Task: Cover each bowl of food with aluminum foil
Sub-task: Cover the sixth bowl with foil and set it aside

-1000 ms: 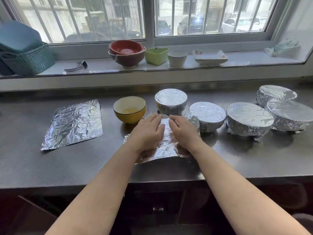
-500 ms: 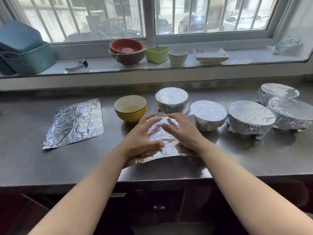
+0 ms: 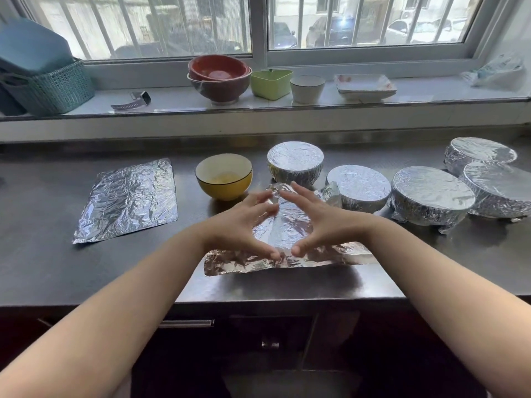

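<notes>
Dark steel desk (image 3: 43, 271) under a barred window; sill behind carries a teal basket (image 3: 54, 87), stacked red bowls (image 3: 218, 79), a green dish (image 3: 271, 83) and other crockery, none of it involved. L to R on the desk: spare foil sheet (image 3: 126, 201) lying flat, untouched; yellow bowl (image 3: 224, 176), uncovered, pale food visible inside; then the working foil sheet (image 3: 284, 225) just R of and nearer than the bowl, with five foil-covered bowls (image 3: 431, 193) running off to the R. Change since approx. 1 s ago: both hands were side by side, palms down, pressing the sheet; they have since spread apart and the sheet reads flatter and wider, near edge now stretched out along the desk front. Left hand (image 3: 244, 225) and right hand (image 3: 321, 222) are wide, fingers splayed, thumbs down at the near edge, fingertips converging at the far edge; gripping nothing. Contact w/ foil at the fingertips is blurred, cannot confirm. Assessment: smoothing step looks about done; sheet is prepped but not yet lifted. Yellow bowl appears to be the only one outstanding, so task is approx. one bowl short. Next req.: pick up sheet, centre over the rim, crimp down. Risk: thin foil may tear or re-crease on lift.
</notes>
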A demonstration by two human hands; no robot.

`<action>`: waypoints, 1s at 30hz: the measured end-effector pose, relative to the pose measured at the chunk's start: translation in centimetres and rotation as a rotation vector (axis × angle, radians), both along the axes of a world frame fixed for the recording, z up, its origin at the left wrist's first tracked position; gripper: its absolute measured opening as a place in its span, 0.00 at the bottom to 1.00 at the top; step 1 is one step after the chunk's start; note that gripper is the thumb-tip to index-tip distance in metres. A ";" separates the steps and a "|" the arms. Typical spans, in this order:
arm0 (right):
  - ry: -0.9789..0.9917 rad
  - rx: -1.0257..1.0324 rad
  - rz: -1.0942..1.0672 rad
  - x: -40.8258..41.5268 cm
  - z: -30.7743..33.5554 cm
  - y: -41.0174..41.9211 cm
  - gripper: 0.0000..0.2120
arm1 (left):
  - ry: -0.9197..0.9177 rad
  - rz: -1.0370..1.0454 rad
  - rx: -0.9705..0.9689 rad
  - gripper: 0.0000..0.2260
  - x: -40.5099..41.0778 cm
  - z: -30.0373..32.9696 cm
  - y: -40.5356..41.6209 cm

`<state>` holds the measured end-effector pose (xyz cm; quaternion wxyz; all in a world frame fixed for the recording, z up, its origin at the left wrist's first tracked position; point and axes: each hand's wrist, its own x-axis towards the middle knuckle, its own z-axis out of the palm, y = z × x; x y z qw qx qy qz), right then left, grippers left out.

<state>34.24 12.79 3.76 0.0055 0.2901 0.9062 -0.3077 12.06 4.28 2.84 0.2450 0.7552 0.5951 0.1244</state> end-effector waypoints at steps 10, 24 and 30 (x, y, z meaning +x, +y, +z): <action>0.444 -0.128 -0.186 1.5 -4.2 -1.2 0.65 | -0.366 0.163 0.145 0.56 0.0 -2.8 -1.3; 0.562 -0.364 -0.291 1.6 -7.9 -0.6 0.70 | -0.575 0.197 0.133 0.63 0.2 -4.1 -1.4; 0.506 -0.342 -0.295 1.3 -7.6 -0.1 0.72 | -0.671 0.188 0.074 0.61 0.0 -4.5 -1.4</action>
